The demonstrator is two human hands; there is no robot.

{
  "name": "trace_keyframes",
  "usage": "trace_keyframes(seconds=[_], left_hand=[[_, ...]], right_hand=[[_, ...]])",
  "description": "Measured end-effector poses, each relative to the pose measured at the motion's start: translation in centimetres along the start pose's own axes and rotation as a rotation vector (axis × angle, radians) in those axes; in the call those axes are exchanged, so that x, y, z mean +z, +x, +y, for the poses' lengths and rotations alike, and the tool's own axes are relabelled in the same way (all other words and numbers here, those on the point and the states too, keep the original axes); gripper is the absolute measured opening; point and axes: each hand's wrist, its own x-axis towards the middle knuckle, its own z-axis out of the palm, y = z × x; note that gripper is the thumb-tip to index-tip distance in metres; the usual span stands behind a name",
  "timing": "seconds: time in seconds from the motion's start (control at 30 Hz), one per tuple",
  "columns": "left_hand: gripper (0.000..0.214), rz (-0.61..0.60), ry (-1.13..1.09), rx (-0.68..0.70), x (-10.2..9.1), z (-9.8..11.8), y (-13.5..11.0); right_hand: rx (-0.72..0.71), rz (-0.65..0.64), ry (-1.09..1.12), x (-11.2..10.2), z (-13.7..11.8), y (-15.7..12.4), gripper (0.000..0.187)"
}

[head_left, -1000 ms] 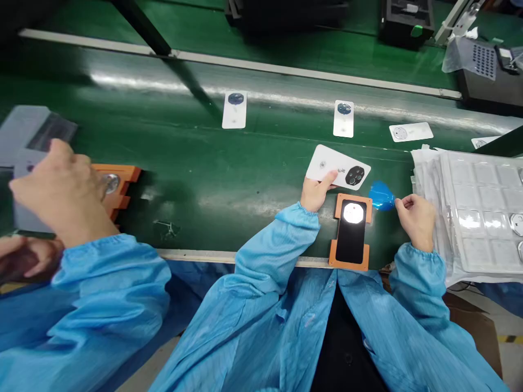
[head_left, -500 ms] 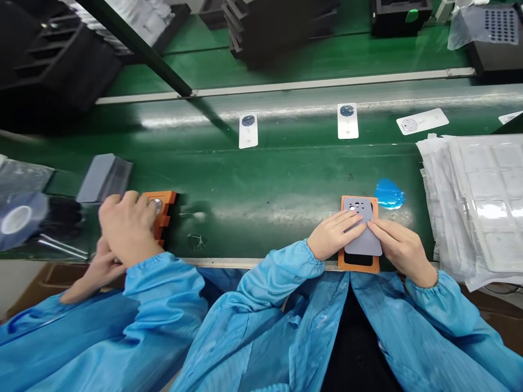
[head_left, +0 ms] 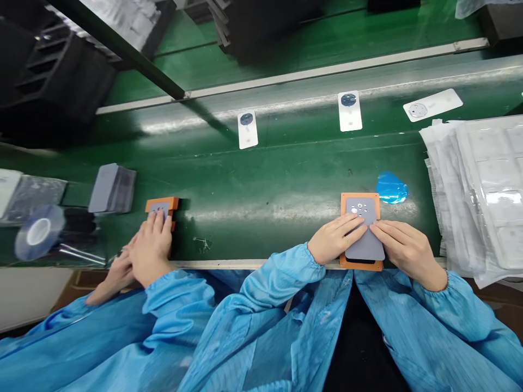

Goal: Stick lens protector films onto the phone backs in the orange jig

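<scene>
A grey phone-back-shaped panel (head_left: 365,242) with several small holes near its far end lies over an orange fixture frame (head_left: 360,195) at the bench's near edge. A thin dark strip shows between the panel's near end and the frame. My left hand (head_left: 337,237) rests on the panel from the left, fingers stretched flat across it. On the right edge, the fingertips of my right hand (head_left: 406,250) are pressed together at the panel, its thumb partly hidden. A blue film piece (head_left: 392,188) lies just beyond the frame's right corner.
At left, a co-worker's hands (head_left: 153,245) work on another orange fixture (head_left: 174,203). Stacked grey panels (head_left: 108,188) and a tape roll (head_left: 38,232) lie beyond. White cards (head_left: 350,117) line the far side. Clear trays (head_left: 486,196) are piled at right.
The grey panel has shifted toward me in the frame, narrowing the dark gap at its near end. The co-worker's upper hand has moved flat onto their panel. My view has tilted slightly.
</scene>
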Motion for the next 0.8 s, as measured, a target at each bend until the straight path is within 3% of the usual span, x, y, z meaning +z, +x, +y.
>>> trace_keyframes(seconds=[0.2, 0.4, 0.57, 0.8], left_hand=[[0.029, -0.095, 0.082, -0.052, 0.1, -0.6, 0.1], [0.022, -0.218, 0.185, -0.123, 0.0, -0.9, 1.0], [0.025, -0.202, 0.144, -0.131, 0.4, -0.5, 0.8], [0.036, -0.171, 0.144, -0.142, 0.6, 0.1, -0.2]], right_hand=[[-0.003, -0.053, -0.029, 0.3, 0.7, 0.2, 0.041], [0.009, -0.233, -0.121, 2.0, 1.9, 0.6, 0.041], [0.065, -0.294, -0.13, 3.4, 1.4, 0.5, 0.053], [0.099, -0.318, -0.113, 2.7, 0.3, 0.5, 0.061]])
